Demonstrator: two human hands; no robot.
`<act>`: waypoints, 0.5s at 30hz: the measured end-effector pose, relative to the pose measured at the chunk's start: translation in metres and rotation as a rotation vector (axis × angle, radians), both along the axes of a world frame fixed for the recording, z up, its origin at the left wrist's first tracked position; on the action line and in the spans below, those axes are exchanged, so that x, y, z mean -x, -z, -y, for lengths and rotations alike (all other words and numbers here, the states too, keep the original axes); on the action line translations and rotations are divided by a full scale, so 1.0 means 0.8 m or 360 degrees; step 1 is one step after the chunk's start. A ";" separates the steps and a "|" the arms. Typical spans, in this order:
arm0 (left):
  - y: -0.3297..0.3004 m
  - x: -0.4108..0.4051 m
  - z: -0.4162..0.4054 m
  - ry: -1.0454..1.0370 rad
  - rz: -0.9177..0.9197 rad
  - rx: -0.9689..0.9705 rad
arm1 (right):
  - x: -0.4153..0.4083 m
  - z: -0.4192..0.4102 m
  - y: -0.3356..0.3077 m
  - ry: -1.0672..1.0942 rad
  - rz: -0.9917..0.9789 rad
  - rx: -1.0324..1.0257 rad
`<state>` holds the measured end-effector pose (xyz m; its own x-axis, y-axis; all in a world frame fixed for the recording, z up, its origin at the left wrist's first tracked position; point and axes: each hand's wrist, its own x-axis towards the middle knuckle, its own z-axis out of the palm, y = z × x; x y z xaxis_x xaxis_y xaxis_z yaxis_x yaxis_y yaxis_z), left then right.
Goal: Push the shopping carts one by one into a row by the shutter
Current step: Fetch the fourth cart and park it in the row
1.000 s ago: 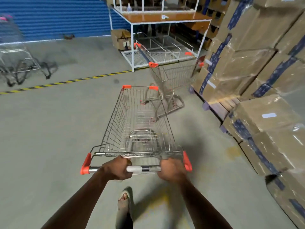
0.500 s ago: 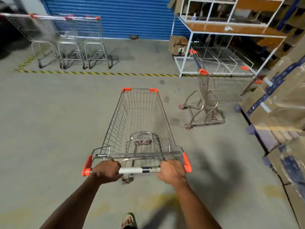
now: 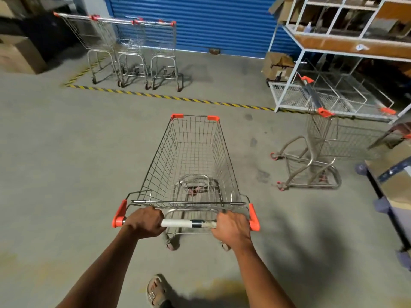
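Observation:
An empty wire shopping cart with orange corner caps stands straight in front of me on the concrete floor. My left hand and my right hand both grip its handle bar. Three carts stand side by side at the back left, before the blue shutter and beyond a yellow-black floor stripe. Another loose cart stands to the right, turned sideways.
A white metal shelf rack with a wooden top stands at the back right, a cardboard box beside it. Stacked cartons on a pallet line the right edge. Brown boxes sit at the far left. My sandalled foot shows below.
The view and the cart I hold have swung left: the shutter and the three parked carts now lie ahead, and the loose cart and cartons have slid to the right.

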<state>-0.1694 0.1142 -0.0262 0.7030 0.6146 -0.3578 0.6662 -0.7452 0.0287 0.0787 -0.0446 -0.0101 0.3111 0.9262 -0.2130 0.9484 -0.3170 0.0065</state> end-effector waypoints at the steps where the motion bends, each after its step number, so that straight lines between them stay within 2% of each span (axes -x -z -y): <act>1: 0.000 0.002 -0.015 0.0003 0.0009 -0.0001 | 0.001 -0.016 0.000 -0.0004 0.0012 -0.0005; 15: -0.006 -0.005 -0.259 0.0033 0.0106 -0.0053 | -0.007 -0.275 -0.001 0.0058 0.0038 0.0060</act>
<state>-0.1653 0.3211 -0.0211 0.7372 0.6105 -0.2895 0.6482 -0.7600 0.0477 0.0845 0.1757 -0.0093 0.3499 0.9056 -0.2397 0.9357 -0.3505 0.0415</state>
